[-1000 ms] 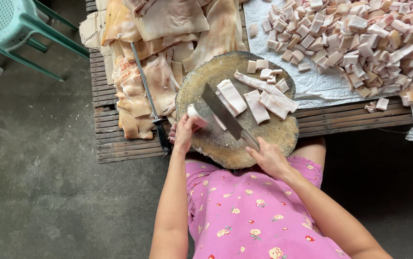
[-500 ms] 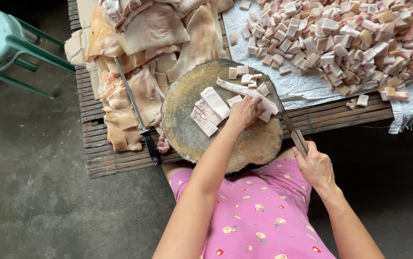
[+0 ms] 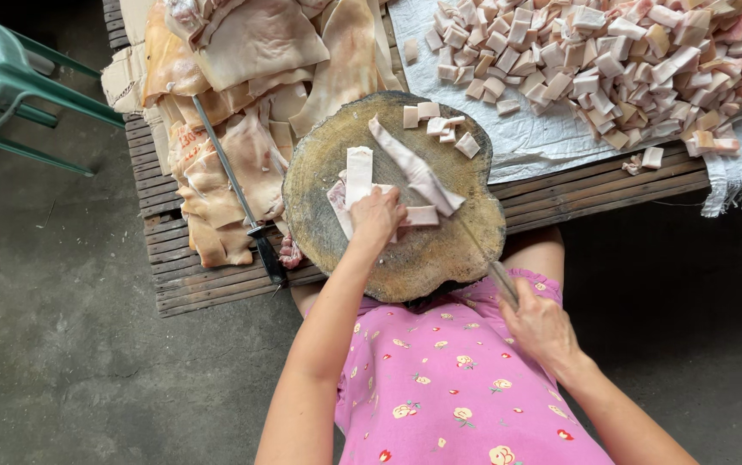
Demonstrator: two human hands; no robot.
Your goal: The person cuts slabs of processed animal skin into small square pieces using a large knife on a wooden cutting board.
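A round, dark wooden chopping block point(image 3: 423, 267) lies on a slatted table just in front of me. Pale strips of pork fat point(image 3: 359, 172) rest on it, one long strip point(image 3: 416, 172) lying at a slant, with a few small cut cubes point(image 3: 440, 126) at the far rim. My left hand point(image 3: 377, 215) is curled over the strips near the block's middle, pressing them together. My right hand point(image 3: 543, 327) grips a knife point(image 3: 485, 258) by the handle at the block's near right edge, over my pink flowered shirt; the blade shows edge-on.
Large slabs of pork skin point(image 3: 250, 69) are stacked left of the block, a sharpening steel point(image 3: 229, 181) lying across them. A big heap of cut cubes point(image 3: 612, 52) covers a white sheet point(image 3: 526, 138) at right. A green plastic stool point(image 3: 1, 77) stands on the concrete floor.
The knife has left the block's middle and drawn back with my right hand to the near right edge. My left hand reached right across the strips, then came back to the block's middle.
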